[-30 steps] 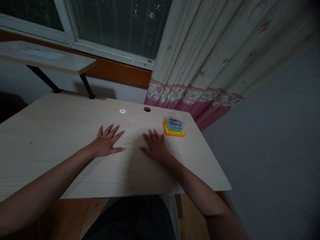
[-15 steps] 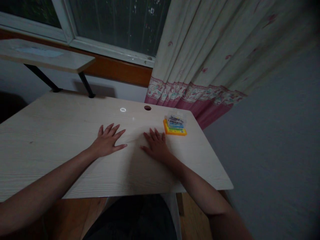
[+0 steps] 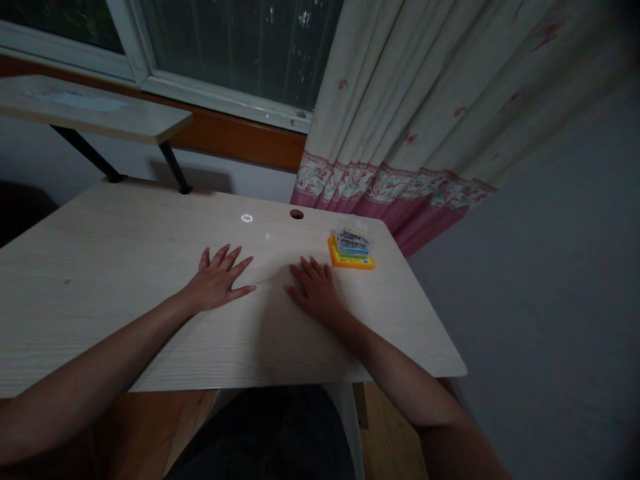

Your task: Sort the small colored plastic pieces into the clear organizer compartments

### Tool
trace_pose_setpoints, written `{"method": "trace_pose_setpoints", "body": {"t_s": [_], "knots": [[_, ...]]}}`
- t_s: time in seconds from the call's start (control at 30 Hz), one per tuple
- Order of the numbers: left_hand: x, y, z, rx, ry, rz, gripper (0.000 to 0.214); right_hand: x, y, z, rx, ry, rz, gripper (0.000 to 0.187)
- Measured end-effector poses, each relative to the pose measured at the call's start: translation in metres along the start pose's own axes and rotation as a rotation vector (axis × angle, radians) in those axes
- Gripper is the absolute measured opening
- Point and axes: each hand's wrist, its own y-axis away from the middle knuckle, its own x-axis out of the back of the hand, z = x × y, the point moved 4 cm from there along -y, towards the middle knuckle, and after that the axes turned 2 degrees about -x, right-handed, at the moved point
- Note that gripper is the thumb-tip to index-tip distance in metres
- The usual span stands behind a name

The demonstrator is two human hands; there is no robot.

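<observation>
My left hand (image 3: 216, 279) lies palm down on the pale wood-grain desk (image 3: 125, 267), its fingers spread and nothing in it. To the right of it, my right hand (image 3: 316, 288) also rests flat on the desktop, fingers a little apart and holding nothing. Just beyond the right fingertips, and apart from them, lies a flat orange-yellow box (image 3: 353, 263). On top of that box sits a clear plastic case (image 3: 354, 239) with small dark and blue items inside, too small to name.
A raised shelf (image 3: 145, 123) on black legs (image 3: 174, 167) stands at the desk's back left. A round cable hole (image 3: 297, 214) is near the back edge. Behind are a window (image 3: 235, 53) and a floral curtain (image 3: 370, 127); a grey wall (image 3: 540, 287) borders the right side.
My right hand's fingers have drawn slightly closer together, the thumb shifting a little to the right. My left hand stays put. The whole view has shifted very slightly.
</observation>
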Motion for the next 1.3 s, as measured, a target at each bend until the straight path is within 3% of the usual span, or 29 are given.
{"method": "trace_pose_setpoints", "body": {"t_s": [0.5, 0.63, 0.8, 0.87, 0.97, 1.03, 1.13, 1.3], "knots": [[0.003, -0.001, 0.000, 0.029, -0.009, -0.004, 0.079, 0.000, 0.000, 0.001, -0.003, -0.013, 0.031, 0.062], [0.003, -0.003, -0.001, 0.026, 0.005, -0.011, 0.080, 0.006, 0.003, 0.003, 0.046, -0.046, 0.114, 0.042], [0.004, -0.004, -0.003, 0.031, 0.033, -0.012, 0.082, 0.053, 0.002, 0.027, -0.001, -0.029, 0.455, 0.039], [0.005, -0.004, -0.003, 0.022, 0.044, -0.010, 0.082, 0.081, -0.002, 0.051, -0.113, -0.007, 0.602, 0.041], [0.006, -0.004, -0.002, 0.013, 0.052, -0.007, 0.082, 0.117, -0.012, 0.092, -0.150, 0.044, 0.702, 0.049], [0.005, -0.004, -0.002, 0.016, 0.055, -0.013, 0.082, 0.131, -0.021, 0.117, -0.122, 0.070, 0.671, 0.055], [0.006, -0.004, -0.003, 0.018, 0.069, -0.020, 0.083, 0.137, -0.032, 0.144, -0.024, 0.066, 0.528, 0.057], [0.017, -0.006, 0.002, -0.049, 0.101, 0.033, 0.079, 0.135, -0.041, 0.157, 0.043, 0.009, 0.407, 0.058]]}}
